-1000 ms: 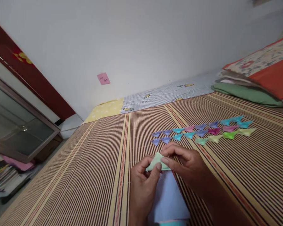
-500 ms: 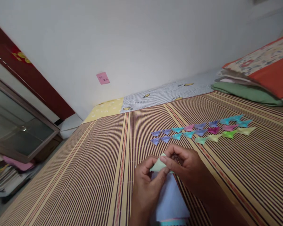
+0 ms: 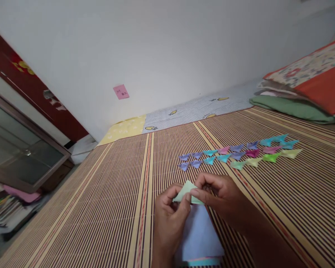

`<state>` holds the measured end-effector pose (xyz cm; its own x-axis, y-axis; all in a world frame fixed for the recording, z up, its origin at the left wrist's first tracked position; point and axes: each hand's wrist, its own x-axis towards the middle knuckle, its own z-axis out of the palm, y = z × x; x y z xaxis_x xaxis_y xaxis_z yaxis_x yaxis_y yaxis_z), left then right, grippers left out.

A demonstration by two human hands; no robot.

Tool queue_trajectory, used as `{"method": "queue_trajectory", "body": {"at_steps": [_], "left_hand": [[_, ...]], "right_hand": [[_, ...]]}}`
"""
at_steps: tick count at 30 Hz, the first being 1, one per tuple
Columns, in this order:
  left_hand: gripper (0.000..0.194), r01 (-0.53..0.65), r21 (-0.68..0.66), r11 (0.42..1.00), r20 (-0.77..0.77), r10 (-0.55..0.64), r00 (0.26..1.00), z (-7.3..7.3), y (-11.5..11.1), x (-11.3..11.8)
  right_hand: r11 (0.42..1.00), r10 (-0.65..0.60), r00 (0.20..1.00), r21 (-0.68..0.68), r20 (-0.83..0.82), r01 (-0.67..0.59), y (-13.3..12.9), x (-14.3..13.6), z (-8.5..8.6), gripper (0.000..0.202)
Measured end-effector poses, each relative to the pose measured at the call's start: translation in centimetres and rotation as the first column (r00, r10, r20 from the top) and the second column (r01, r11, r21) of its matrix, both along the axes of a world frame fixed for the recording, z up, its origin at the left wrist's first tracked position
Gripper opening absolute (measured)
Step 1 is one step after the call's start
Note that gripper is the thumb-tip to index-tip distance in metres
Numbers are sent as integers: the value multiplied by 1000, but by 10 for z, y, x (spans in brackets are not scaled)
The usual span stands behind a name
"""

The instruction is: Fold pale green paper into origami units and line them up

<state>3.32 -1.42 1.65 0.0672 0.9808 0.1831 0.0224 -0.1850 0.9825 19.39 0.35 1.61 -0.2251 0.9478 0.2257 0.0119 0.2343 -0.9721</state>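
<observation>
A pale green folded paper (image 3: 186, 188), roughly triangular, is pinched between both hands above the striped mat. My left hand (image 3: 171, 214) grips its left part, the thumb pressed on the front face. My right hand (image 3: 219, 193) holds the right corner between thumb and fingers. Below them lies a stack of coloured paper (image 3: 202, 236), bluish-purple on top, partly covered by my left hand. Beyond my hands, several small folded paper boats stand in two rows, among them a magenta boat (image 3: 252, 153) and a bright green boat (image 3: 271, 157).
The striped mat (image 3: 123, 186) spreads under everything. Folded bedding (image 3: 318, 89) is piled at the right. A pink note (image 3: 121, 92) is on the wall. At the left are a glass-fronted cabinet (image 3: 25, 149) and a stack of papers or books (image 3: 5, 210).
The green paper has shifted slightly left, and more of its face and top point shows. My left thumb has moved left, away from my right thumb.
</observation>
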Motion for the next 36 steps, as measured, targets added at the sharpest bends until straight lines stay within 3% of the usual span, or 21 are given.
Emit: {"method": "queue_trajectory", "body": {"at_steps": [3, 6, 12, 17, 19, 23, 27, 31, 36], "left_hand": [[12, -82, -44, 996, 13, 83, 996, 1, 1, 3], [19, -113, -21, 993, 10, 113, 994, -1, 0, 4], [18, -190, 108, 976, -172, 206, 963, -6, -5, 0], [22, -202, 163, 966, -222, 236, 946, -9, -7, -2], [23, -203, 158, 966, -221, 235, 947, -9, -8, -1], [25, -190, 177, 966, -194, 223, 955, -4, -7, 1], [27, -187, 226, 956, -63, 206, 977, 2, -6, 5], [10, -161, 97, 982, 71, 155, 985, 4, -5, 6], [16, -233, -6, 972, 96, 233, 968, 1, -3, 5]], "right_hand": [[1000, -27, 999, -4, 20, 27, -1, -2, 0, 28], [997, -70, 995, 20, 65, 69, -1, -3, 0, 25], [976, -169, 984, 146, 50, 160, 1, -4, 2, 20], [1000, -5, 997, -1, -83, 5, 3, -2, -3, 21], [1000, -24, 997, -9, -67, 23, 2, -2, -4, 22], [992, -117, 993, 39, -2, 117, 0, -4, -1, 21], [975, -178, 984, 133, 2, 176, -1, -5, 2, 20], [953, -229, 974, 202, -5, 225, 1, -6, 2, 20], [933, -271, 963, 246, 6, 261, 2, -9, 0, 21]]}}
